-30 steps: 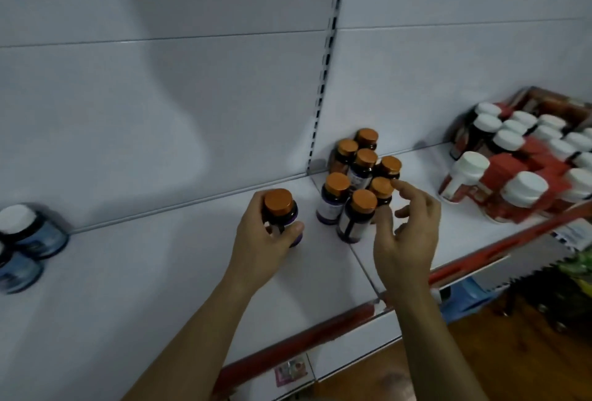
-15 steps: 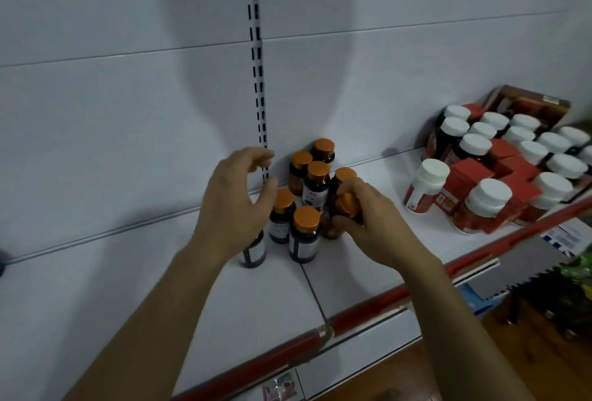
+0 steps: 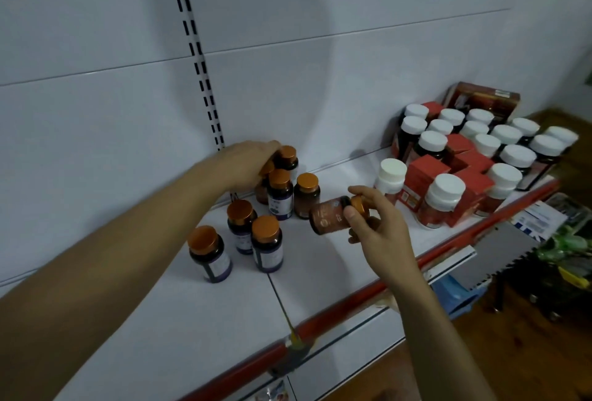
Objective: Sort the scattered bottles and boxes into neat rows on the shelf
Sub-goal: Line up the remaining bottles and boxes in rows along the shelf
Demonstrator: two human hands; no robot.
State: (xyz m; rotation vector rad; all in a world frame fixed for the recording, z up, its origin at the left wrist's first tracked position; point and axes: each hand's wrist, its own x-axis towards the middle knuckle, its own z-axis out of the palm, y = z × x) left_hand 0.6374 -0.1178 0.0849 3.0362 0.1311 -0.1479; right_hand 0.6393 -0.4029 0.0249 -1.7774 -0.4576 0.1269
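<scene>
Several dark bottles with orange caps [image 3: 266, 242] stand in a loose cluster on the white shelf [image 3: 179, 311]. My right hand [image 3: 378, 234] holds one brown orange-capped bottle [image 3: 333, 213] tilted on its side above the shelf, to the right of the cluster. My left hand [image 3: 248, 162] reaches to the back of the cluster and curls over an orange-capped bottle [image 3: 266, 170] by the back wall; most of that bottle is hidden under the fingers.
White-capped bottles [image 3: 443, 199] and red boxes [image 3: 423, 178] crowd the shelf's right end, with a dark box [image 3: 483, 101] behind them. A slotted upright [image 3: 195, 58] runs up the back wall. The shelf's red front edge [image 3: 346, 304] lies near my right forearm.
My right hand has lifted a brown bottle out of the cluster and tipped it sideways. My left hand let go of the front bottle and moved back to the rear of the cluster.
</scene>
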